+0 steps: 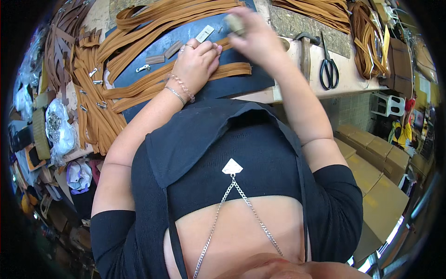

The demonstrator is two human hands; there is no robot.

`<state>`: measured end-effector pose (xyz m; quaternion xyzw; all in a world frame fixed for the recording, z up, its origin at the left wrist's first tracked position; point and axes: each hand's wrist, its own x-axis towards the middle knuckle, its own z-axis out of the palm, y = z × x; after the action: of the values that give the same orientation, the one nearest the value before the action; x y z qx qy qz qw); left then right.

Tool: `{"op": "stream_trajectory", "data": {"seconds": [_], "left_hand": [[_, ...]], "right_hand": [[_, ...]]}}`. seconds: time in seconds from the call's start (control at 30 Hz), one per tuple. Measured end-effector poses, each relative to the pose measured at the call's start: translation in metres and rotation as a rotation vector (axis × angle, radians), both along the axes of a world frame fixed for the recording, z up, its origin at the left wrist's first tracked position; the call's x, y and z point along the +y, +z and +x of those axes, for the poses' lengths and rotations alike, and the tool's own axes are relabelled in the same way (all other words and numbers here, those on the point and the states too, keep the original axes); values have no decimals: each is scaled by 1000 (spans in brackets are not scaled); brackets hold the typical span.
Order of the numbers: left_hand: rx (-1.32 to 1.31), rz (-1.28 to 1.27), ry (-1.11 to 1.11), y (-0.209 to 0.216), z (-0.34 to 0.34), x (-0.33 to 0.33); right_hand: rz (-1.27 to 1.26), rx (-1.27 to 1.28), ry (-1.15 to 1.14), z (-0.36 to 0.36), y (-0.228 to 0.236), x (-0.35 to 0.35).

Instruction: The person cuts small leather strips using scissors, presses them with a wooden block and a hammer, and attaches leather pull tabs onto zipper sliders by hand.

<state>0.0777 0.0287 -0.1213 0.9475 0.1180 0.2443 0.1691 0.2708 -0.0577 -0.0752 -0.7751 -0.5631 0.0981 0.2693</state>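
Observation:
My left hand (197, 63) rests on a dark blue mat (251, 86) with its fingers bent together, closed on a brown zipper strip (226, 44) that shows past the fingertips. Just below that hand runs another brown zipper strip (237, 69). Over the mat's far right part, my right hand (258, 37) is closed round a beige, block-like lump (235, 24); motion blurs it, so its kind is unclear. Beside the left hand are a pale rectangular piece (205, 33), a small grey-brown block (155, 59) and a silver zipper slider (143, 68).
A hammer (304, 58) and black-handled scissors (329, 72) lie right of the mat. Brown zipper strips (162, 23) cover the table's far side, and more with silver sliders (97, 83) hang at the left. Cardboard boxes (376, 195) stand at the lower right.

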Motion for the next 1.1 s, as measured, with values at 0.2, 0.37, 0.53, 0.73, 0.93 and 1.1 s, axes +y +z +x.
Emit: {"op": "stream_trajectory", "data": {"seconds": [0.2, 0.37, 0.53, 0.73, 0.93, 1.1], "left_hand": [[-53, 19, 28, 0, -2, 2], [16, 8, 35, 1, -2, 1], [-33, -12, 26, 1, -3, -3], [-38, -3, 33, -2, 0, 2], [-56, 6, 27, 1, 1, -1], [-43, 19, 35, -5, -3, 2]], "right_hand": [[-114, -99, -96, 21, -2, -10], [-59, 8, 57, -23, -3, -3], [-181, -187, -143, 24, 7, -12], [-202, -57, 32, -24, 3, 3], [51, -27, -25, 1, -8, -3], [-76, -112, -90, 17, -9, -10]]}}
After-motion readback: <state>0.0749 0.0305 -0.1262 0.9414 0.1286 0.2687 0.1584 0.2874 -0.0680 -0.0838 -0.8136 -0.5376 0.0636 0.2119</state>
